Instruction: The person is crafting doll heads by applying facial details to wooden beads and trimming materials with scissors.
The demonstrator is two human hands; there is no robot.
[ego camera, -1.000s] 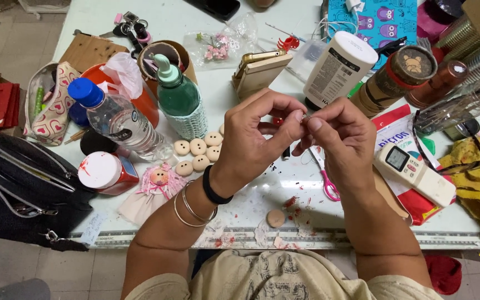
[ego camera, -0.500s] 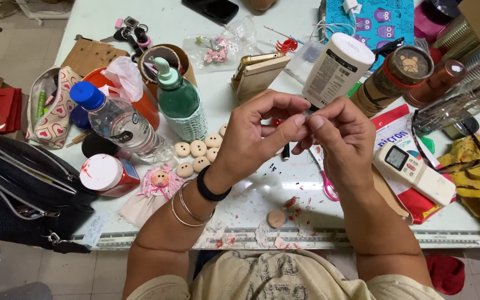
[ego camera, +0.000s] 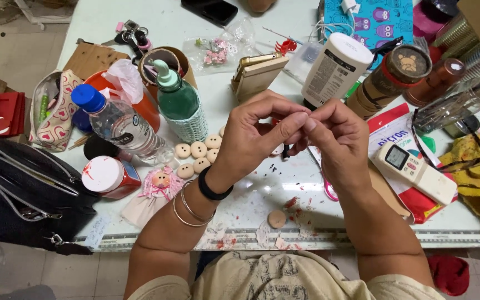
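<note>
Left hand (ego camera: pixel 254 139) and right hand (ego camera: pixel 337 139) met fingertip to fingertip, pinching something too small to identify; it seemed likely to slip and vanish among the round wooden discs (ego camera: pixel 195 155) on the cluttered pale-green glass-topped table (ego camera: pixel 306 194).

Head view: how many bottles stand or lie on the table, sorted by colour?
Clear water bottle with blue cap: 1
Green pump bottle in a knitted sleeve: 1
White bottle lying tilted: 1
Total: 3

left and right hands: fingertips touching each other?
Touching. The head view shows the left hand and right hand pinched together fingertip to fingertip above the pale green table, with no gap visible.
</note>
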